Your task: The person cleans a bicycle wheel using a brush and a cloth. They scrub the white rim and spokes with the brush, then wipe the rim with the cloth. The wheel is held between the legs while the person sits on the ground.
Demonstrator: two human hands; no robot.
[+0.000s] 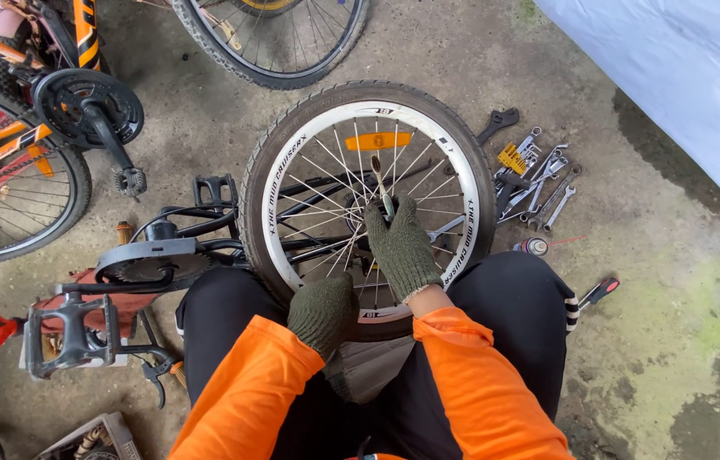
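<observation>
Now my gloved right hand [401,247] is closed around a slim wrench [380,183] at the wheel [292,153] hub, its length pointing up and away from me. My gloved left hand [322,313] grips the tyre's near edge. Spokes crowd around it; spanners [539,179] lie well right.

There is one view only, from the camera on the person's head. It looks steeply down and a little forward, close over the knees, onto the bicycle wheel [368,200] and the concrete floor [650,324] around it.
</observation>
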